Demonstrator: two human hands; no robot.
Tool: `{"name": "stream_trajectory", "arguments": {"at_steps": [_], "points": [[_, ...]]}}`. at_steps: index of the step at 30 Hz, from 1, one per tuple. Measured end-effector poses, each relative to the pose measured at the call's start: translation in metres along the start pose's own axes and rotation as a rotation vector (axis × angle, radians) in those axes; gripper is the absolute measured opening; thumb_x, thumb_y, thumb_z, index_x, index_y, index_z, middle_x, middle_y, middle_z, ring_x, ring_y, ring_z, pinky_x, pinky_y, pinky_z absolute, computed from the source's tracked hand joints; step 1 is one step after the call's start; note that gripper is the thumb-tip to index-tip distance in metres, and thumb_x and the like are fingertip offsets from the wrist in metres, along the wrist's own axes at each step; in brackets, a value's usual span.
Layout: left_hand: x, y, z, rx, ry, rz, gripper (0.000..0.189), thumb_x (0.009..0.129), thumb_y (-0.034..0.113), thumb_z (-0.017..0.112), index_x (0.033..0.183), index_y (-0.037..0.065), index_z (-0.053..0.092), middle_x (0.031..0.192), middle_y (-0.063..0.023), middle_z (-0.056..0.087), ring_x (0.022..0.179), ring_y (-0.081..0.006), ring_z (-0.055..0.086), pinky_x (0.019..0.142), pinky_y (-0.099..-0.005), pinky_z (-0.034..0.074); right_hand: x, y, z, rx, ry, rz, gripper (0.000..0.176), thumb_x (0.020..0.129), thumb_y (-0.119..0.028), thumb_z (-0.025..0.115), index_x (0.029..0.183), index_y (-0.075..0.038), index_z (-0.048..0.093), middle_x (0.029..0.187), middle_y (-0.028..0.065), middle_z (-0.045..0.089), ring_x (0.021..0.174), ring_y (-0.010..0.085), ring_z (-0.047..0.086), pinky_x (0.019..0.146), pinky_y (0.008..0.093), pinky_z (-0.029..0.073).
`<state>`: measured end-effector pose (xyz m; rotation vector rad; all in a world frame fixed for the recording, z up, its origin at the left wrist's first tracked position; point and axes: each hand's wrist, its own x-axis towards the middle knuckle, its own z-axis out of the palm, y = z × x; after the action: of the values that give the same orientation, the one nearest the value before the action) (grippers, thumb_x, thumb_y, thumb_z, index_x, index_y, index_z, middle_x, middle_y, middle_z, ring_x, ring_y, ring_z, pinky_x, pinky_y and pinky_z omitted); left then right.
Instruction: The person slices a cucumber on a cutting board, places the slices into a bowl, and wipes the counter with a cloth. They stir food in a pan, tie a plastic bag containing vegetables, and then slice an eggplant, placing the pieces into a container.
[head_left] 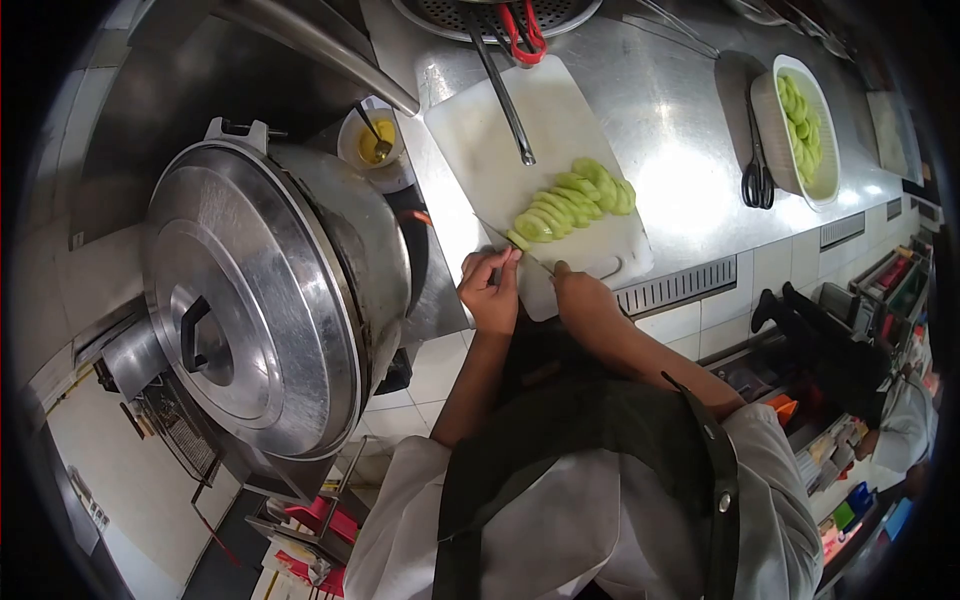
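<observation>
The right hand (588,300) has its fingers shut round the knife (541,266); the left hand (490,285) bends its fingers in by a small green piece (517,240), but I can't tell if they pinch it; past them, green slices (560,208) lie on the white board (480,130), likely light, bendy and slippery, best held by their edges.

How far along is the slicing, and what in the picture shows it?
Done: overlapping green slices on the cutting board, with more slices in the white tub. In hand: the right hand holds a knife; the left hand has its fingers at a small green piece. Left: perhaps only that piece; no longer uncut length shows.
</observation>
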<state>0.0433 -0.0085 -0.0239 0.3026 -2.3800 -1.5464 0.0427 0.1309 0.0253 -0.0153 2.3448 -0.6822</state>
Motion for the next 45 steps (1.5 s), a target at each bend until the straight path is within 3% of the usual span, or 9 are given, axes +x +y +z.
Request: {"name": "stream_trajectory", "arguments": {"at_steps": [9, 17, 25, 28, 31, 35, 37, 40, 45], "points": [[0.003, 0.019, -0.009, -0.097, -0.055, -0.112, 0.034, 0.065, -0.006, 0.062, 0.098, 0.001, 0.061, 0.088, -0.0095, 0.061, 0.069, -0.0147, 0.059, 0.067, -0.0261, 0.047, -0.053, 0.058, -0.06, 0.351, -0.456, -0.17, 0.033, 0.085, -0.025, 0.051, 0.093, 0.008, 0.053, 0.08, 0.0234, 0.06, 0.078, 0.0348, 0.06, 0.069, 0.0402, 0.045], [-0.021, 0.029, -0.018, -0.183, -0.059, -0.229, 0.017, 0.07, -0.006, 0.059, 0.086, -0.001, 0.062, 0.088, -0.0105, 0.063, 0.078, -0.014, 0.059, 0.068, -0.0248, 0.047, 0.003, 0.12, -0.099, -0.078, 0.365, 0.085, 0.034, 0.078, -0.017, 0.056, 0.097, 0.008, 0.045, 0.076, 0.0267, 0.058, 0.076, 0.0423, 0.057, 0.066, 0.0431, 0.047], [-0.193, -0.107, -0.159, 0.148, 0.807, -0.617, 0.021, 0.069, 0.0, 0.064, 0.09, 0.002, 0.064, 0.082, -0.0074, 0.066, 0.07, -0.0131, 0.06, 0.067, -0.0249, 0.047, 0.087, 0.171, -0.138, -0.306, 0.662, -0.485, 0.049, 0.072, -0.009, 0.064, 0.113, 0.004, 0.04, 0.111, 0.026, 0.044, 0.101, 0.0381, 0.047, 0.088, 0.0434, 0.038], [-0.231, -0.181, -0.238, 0.032, 1.104, -0.619, 0.025, 0.068, 0.009, 0.066, 0.092, 0.001, 0.063, 0.088, -0.0127, 0.065, 0.078, -0.0178, 0.062, 0.071, -0.0288, 0.049, 0.065, 0.137, -0.146, -0.229, 0.47, -0.368, 0.046, 0.07, -0.005, 0.064, 0.111, 0.003, 0.044, 0.112, 0.0232, 0.045, 0.104, 0.0373, 0.045, 0.089, 0.0421, 0.036], [-0.262, -0.306, -0.266, 0.152, 1.084, -0.743, 0.039, 0.065, 0.023, 0.07, 0.094, 0.0, 0.062, 0.097, -0.0181, 0.063, 0.088, -0.0257, 0.062, 0.077, -0.0345, 0.049, 0.067, 0.125, -0.139, -0.167, 0.315, -0.388, 0.048, 0.067, -0.001, 0.064, 0.111, 0.001, 0.045, 0.113, 0.0202, 0.046, 0.102, 0.0337, 0.047, 0.086, 0.0377, 0.038], [-0.192, -0.192, -0.227, 0.215, 0.219, -1.136, 0.055, 0.066, 0.038, 0.069, 0.103, -0.001, 0.059, 0.099, -0.0209, 0.061, 0.092, -0.0323, 0.06, 0.081, -0.0364, 0.048, 0.04, 0.079, -0.128, -0.026, 0.196, -0.424, 0.063, 0.057, 0.003, 0.07, 0.115, -0.001, 0.045, 0.116, 0.0175, 0.046, 0.1, 0.0302, 0.049, 0.084, 0.033, 0.04], [-0.149, -0.11, -0.18, -0.444, -0.205, -1.016, 0.033, 0.078, 0.022, 0.064, 0.107, 0.005, 0.06, 0.091, -0.0102, 0.065, 0.069, -0.0174, 0.064, 0.06, -0.0282, 0.053, 0.041, 0.07, -0.12, -0.076, 0.22, -0.542, 0.07, 0.054, 0.001, 0.072, 0.117, -0.001, 0.043, 0.115, 0.0167, 0.047, 0.102, 0.0303, 0.049, 0.086, 0.0347, 0.041], [-0.073, 0.024, -0.119, -0.477, -0.571, -0.525, 0.032, 0.079, 0.024, 0.065, 0.103, 0.003, 0.06, 0.086, -0.0085, 0.063, 0.076, -0.0171, 0.062, 0.067, -0.0302, 0.052, 0.052, 0.075, -0.099, -0.182, 0.332, -0.631, 0.079, 0.049, 0.0, 0.075, 0.121, -0.001, 0.04, 0.116, 0.0158, 0.046, 0.108, 0.0317, 0.045, 0.09, 0.0374, 0.04], [-0.012, 0.046, -0.009, 0.172, -0.069, 0.162, 0.09, 0.05, 0.025, 0.082, 0.125, 0.001, 0.037, 0.122, -0.0191, 0.042, 0.119, -0.0339, 0.037, 0.098, -0.0409, 0.031, 0.068, 0.068, -0.085, -0.376, 0.426, -0.484, 0.082, 0.05, -0.004, 0.071, 0.125, -0.001, 0.039, 0.124, 0.0194, 0.044, 0.118, 0.0344, 0.04, 0.1, 0.0397, 0.033]]}}
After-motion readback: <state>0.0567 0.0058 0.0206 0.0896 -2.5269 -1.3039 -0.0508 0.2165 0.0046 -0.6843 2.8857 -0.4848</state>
